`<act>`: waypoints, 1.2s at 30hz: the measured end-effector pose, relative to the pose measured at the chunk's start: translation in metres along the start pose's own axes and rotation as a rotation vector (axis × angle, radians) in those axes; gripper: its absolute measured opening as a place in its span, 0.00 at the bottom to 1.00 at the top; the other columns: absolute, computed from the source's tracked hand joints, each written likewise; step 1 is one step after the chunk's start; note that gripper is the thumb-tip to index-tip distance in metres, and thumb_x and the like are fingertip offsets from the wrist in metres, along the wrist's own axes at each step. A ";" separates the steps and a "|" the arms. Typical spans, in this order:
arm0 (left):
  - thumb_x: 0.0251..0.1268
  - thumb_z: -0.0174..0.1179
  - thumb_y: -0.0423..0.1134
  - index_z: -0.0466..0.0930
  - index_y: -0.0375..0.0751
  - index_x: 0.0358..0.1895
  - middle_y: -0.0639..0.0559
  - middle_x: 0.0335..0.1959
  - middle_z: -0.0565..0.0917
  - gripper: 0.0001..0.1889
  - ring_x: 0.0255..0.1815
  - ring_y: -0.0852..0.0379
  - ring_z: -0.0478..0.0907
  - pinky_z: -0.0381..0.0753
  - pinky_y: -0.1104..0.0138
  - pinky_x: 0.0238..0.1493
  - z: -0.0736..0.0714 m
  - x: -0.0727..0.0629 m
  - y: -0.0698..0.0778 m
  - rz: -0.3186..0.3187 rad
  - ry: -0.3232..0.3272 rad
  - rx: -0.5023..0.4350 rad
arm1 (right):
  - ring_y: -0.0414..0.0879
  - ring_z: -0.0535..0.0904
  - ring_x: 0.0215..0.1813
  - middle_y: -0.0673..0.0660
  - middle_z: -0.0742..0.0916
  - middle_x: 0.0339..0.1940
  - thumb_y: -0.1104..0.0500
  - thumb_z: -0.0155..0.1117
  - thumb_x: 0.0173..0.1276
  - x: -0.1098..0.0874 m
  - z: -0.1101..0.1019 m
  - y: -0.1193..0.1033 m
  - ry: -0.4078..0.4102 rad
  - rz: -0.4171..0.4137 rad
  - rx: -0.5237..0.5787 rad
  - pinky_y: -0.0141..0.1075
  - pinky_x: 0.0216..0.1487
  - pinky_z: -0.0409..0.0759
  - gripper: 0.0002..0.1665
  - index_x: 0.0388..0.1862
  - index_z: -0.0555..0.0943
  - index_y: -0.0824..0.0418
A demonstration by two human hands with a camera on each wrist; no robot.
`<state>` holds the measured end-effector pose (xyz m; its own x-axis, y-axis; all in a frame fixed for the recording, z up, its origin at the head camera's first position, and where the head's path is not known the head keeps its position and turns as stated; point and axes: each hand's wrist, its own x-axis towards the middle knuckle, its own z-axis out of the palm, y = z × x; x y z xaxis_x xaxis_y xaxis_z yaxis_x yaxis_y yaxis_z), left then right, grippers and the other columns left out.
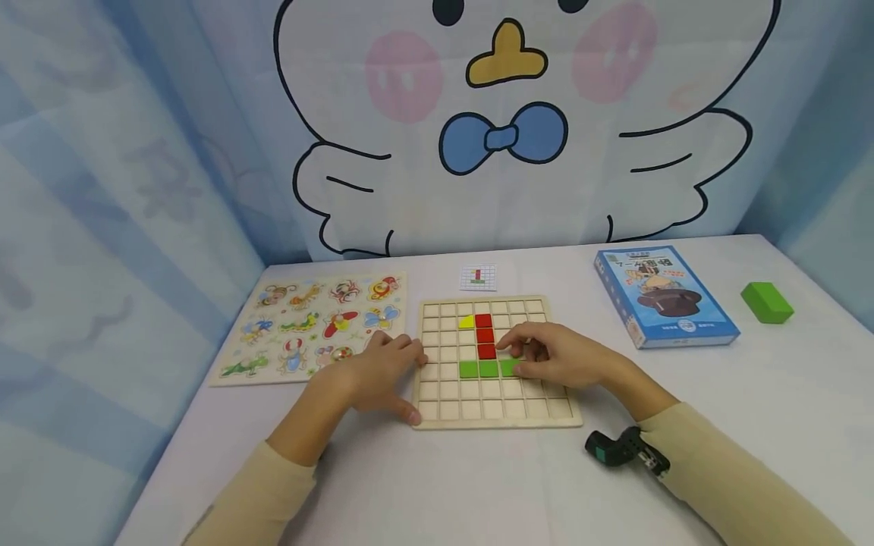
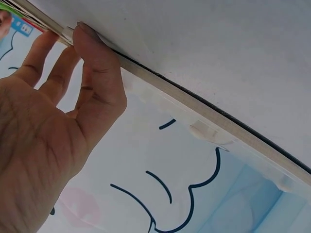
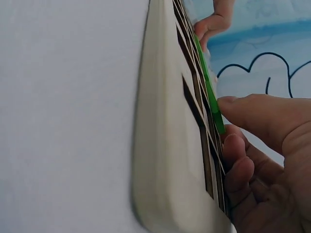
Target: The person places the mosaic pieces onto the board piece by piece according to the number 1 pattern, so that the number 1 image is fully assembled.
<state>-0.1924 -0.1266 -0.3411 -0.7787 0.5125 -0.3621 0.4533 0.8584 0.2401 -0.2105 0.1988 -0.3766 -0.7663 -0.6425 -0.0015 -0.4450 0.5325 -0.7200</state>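
Note:
A light wooden grid board (image 1: 495, 419) lies flat on the table. In it are a column of red square tiles (image 1: 485, 335), a row of green tiles (image 1: 488, 369) and a yellow tile (image 1: 467, 322). My left hand (image 1: 382, 379) rests at the board's left edge, its thumb by the near corner and its fingers farther up, as the left wrist view (image 2: 63, 111) also shows. My right hand (image 1: 560, 354) reaches over the right side. Its thumb touches the rightmost green tile (image 3: 211, 92), partly covering it; the index fingertip lies beside the lowest red tile.
Behind the board lies a small pattern card (image 1: 478, 277). An animal puzzle board (image 1: 273, 371) is at the left. To the right are a blue box (image 1: 665, 296) and a green block (image 1: 767, 302). A printed curtain (image 1: 501, 205) hangs behind the table.

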 end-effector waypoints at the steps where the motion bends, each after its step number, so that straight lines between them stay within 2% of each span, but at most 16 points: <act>1: 0.50 0.77 0.62 0.70 0.55 0.65 0.57 0.65 0.71 0.40 0.70 0.46 0.60 0.75 0.51 0.63 0.000 0.000 -0.001 -0.001 0.003 0.003 | 0.44 0.76 0.39 0.50 0.82 0.43 0.58 0.69 0.72 0.001 0.000 0.001 0.003 0.001 -0.002 0.32 0.41 0.77 0.19 0.60 0.82 0.55; 7: 0.51 0.78 0.60 0.71 0.54 0.65 0.58 0.65 0.71 0.39 0.69 0.47 0.60 0.76 0.51 0.62 -0.002 0.000 -0.003 -0.004 0.004 -0.010 | 0.43 0.76 0.38 0.49 0.83 0.42 0.58 0.71 0.71 0.005 0.004 0.004 0.024 0.003 -0.008 0.32 0.41 0.77 0.18 0.59 0.82 0.56; 14: 0.51 0.77 0.60 0.71 0.56 0.64 0.58 0.66 0.70 0.38 0.70 0.47 0.59 0.76 0.49 0.62 0.000 0.001 -0.007 -0.027 -0.005 -0.014 | 0.44 0.77 0.39 0.51 0.81 0.45 0.59 0.71 0.71 0.008 0.009 0.006 0.030 0.003 0.004 0.32 0.43 0.77 0.24 0.64 0.78 0.56; 23: 0.51 0.77 0.62 0.70 0.58 0.65 0.59 0.68 0.69 0.38 0.70 0.48 0.59 0.76 0.48 0.61 0.005 0.007 -0.005 -0.025 -0.021 -0.008 | 0.46 0.78 0.43 0.50 0.83 0.47 0.59 0.67 0.74 -0.001 0.003 0.020 0.000 -0.031 0.044 0.32 0.47 0.78 0.22 0.65 0.78 0.54; 28: 0.50 0.77 0.62 0.70 0.59 0.64 0.59 0.68 0.69 0.39 0.70 0.48 0.59 0.76 0.48 0.60 0.006 0.006 -0.004 -0.036 -0.022 -0.017 | 0.45 0.79 0.44 0.49 0.84 0.48 0.57 0.67 0.75 -0.003 0.001 0.015 -0.020 -0.041 0.019 0.33 0.47 0.79 0.25 0.68 0.76 0.54; 33: 0.51 0.77 0.62 0.71 0.60 0.65 0.59 0.68 0.70 0.38 0.68 0.48 0.60 0.77 0.49 0.59 0.003 0.003 -0.003 -0.010 0.003 -0.006 | 0.44 0.80 0.45 0.49 0.85 0.50 0.56 0.68 0.74 -0.006 -0.004 0.006 -0.039 -0.016 0.017 0.33 0.49 0.80 0.31 0.73 0.71 0.56; 36: 0.51 0.77 0.62 0.71 0.59 0.65 0.59 0.68 0.70 0.38 0.68 0.48 0.60 0.77 0.50 0.59 0.001 0.000 -0.003 -0.005 0.008 0.004 | 0.44 0.81 0.48 0.50 0.85 0.54 0.55 0.68 0.74 -0.009 -0.006 0.002 -0.062 -0.011 0.017 0.33 0.52 0.81 0.32 0.73 0.70 0.56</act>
<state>-0.1936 -0.1291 -0.3429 -0.7841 0.5082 -0.3563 0.4515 0.8609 0.2344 -0.2073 0.2089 -0.3741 -0.7307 -0.6817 -0.0364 -0.4448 0.5160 -0.7320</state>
